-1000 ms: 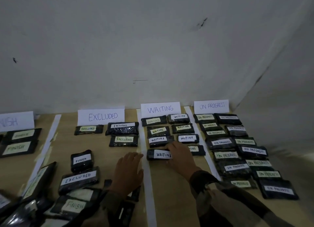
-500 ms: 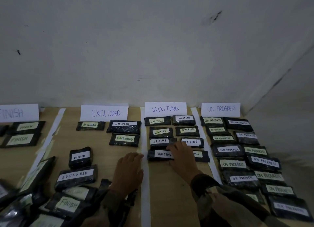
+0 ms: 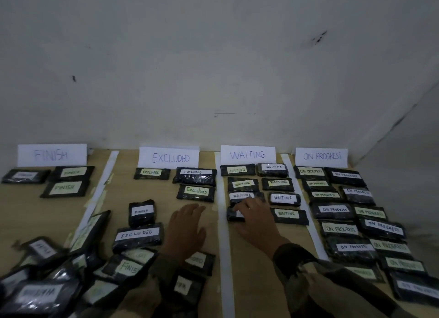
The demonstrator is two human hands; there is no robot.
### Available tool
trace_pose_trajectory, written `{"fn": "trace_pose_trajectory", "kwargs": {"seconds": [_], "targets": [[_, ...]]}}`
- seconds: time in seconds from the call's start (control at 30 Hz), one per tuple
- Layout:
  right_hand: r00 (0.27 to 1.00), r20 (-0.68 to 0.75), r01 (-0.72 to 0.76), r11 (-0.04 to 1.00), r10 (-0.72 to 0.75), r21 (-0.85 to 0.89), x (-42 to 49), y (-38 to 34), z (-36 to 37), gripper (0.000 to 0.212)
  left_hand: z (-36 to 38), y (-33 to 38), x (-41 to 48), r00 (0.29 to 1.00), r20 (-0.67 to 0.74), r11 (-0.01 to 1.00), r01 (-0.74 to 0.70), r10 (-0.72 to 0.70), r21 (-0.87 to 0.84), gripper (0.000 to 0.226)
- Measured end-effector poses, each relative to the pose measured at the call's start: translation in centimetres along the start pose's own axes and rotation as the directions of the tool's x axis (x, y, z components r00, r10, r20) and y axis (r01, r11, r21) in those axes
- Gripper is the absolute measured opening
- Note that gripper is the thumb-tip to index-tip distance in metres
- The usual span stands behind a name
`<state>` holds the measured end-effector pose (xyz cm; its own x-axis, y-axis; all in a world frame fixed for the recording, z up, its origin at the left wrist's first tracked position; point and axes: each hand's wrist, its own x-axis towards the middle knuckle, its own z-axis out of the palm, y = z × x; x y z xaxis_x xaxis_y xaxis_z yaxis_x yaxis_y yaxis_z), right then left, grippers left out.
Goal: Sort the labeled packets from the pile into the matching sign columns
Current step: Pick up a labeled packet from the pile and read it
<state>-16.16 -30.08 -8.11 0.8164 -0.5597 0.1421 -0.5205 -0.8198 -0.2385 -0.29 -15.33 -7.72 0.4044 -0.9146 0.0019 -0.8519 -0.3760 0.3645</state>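
Four paper signs stand against the wall: FINISH [image 3: 51, 155], EXCLUDED [image 3: 169, 158], WAITING [image 3: 248, 155], ON PROGRESS [image 3: 321, 156]. Black labeled packets lie in rows below each sign. My right hand [image 3: 255, 219] rests on a WAITING packet [image 3: 234, 215] at the front left of the WAITING column, covering most of its label. My left hand [image 3: 187, 229] lies flat with spread fingers on the wooden table in the EXCLUDED column. The unsorted pile [image 3: 54, 277] fills the lower left. A FINISH packet [image 3: 141, 212] and an EXCLUDED packet [image 3: 138, 236] lie loose just left of my left hand.
White tape strips [image 3: 224, 246] divide the wooden table [image 3: 152, 194] into columns. The white wall rises right behind the signs. The ON PROGRESS column [image 3: 351, 222] holds several packets down to the front right edge. Camouflage sleeves cover both forearms.
The view has shifted right, bringing the FINISH sign fully into sight. My right hand has slid further onto the front WAITING packet, hiding its label. My left hand stays put.
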Motion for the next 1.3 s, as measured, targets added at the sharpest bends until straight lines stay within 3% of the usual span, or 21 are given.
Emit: {"fn": "trace_pose_trajectory", "kwargs": {"seconds": [0.3,0.6,0.7,0.87,1.1,1.3], "targets": [[0.992,0.029,0.111,0.97,-0.12,0.216,2.1,-13.8,1.8,0.019,-6.7,-9.5,-6.5,0.989,-0.112,0.995,0.1,-0.097,0.021,0.051],[0.942,0.183,0.233,0.94,-0.282,0.248,4.4,-28.6,4.6,0.043,-12.1,-19.9,-14.2,0.954,-0.157,0.961,0.267,-0.254,0.069,0.057],[0.93,0.25,0.226,0.956,-0.269,0.187,4.9,-32.4,5.7,0.032,-13.0,-22.5,-15.6,0.941,-0.157,0.949,0.31,-0.299,0.057,0.052],[0.923,0.317,0.201,0.976,-0.218,0.086,5.7,-36.5,8.0,0.048,-13.4,-25.7,-17.0,0.919,-0.119,0.925,0.379,-0.375,0.01,0.058],[0.918,0.385,0.1,0.995,-0.097,0.012,6.3,-39.5,9.9,0.061,-12.8,-29.1,-17.5,0.92,-0.101,0.925,0.38,-0.379,-0.015,0.04],[0.933,0.357,0.06,0.997,-0.042,-0.041,6.2,-40.5,9.6,0.045,-12.9,-30.4,-17.8,0.913,-0.106,0.919,0.386,-0.394,-0.082,0.048]]}}
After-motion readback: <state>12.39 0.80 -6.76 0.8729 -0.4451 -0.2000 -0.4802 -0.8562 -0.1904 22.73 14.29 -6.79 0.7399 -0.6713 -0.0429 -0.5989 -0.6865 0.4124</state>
